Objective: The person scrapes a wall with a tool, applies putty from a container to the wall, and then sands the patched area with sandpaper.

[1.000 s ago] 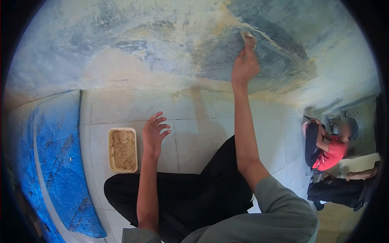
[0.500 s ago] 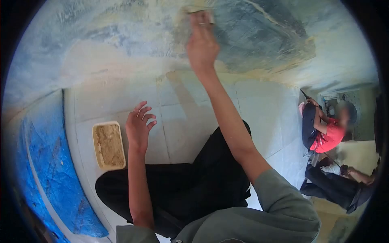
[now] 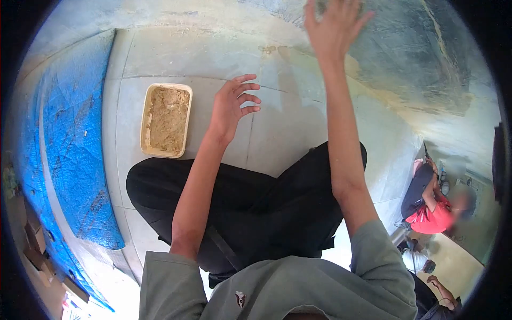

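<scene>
My right hand (image 3: 335, 29) is up against the lower wall (image 3: 405, 58), which is smeared in grey and yellowish tones. Its fingers look spread, but the tips are blurred and cut off by the top edge. The thin beige piece seen under them earlier does not show now. Over the tiled floor hovers my left hand (image 3: 233, 106), loosely curled with fingers apart and nothing in it. To its left stands a cream rectangular tub (image 3: 143, 125) holding a brownish, paste-like material (image 3: 168, 117). My left hand does not touch the tub.
A blue sheet (image 3: 74, 144) runs along the floor at the left. My crossed legs (image 3: 256, 197) in black trousers lie in front of the tub. A person in a red shirt (image 3: 432, 216) sits at the right. Below, another person's arm (image 3: 442, 293) shows.
My view has shifted, so the tub and floor appear higher. My right hand has moved up and to the right along the wall, its fingers now wider apart. My left hand stays empty.
</scene>
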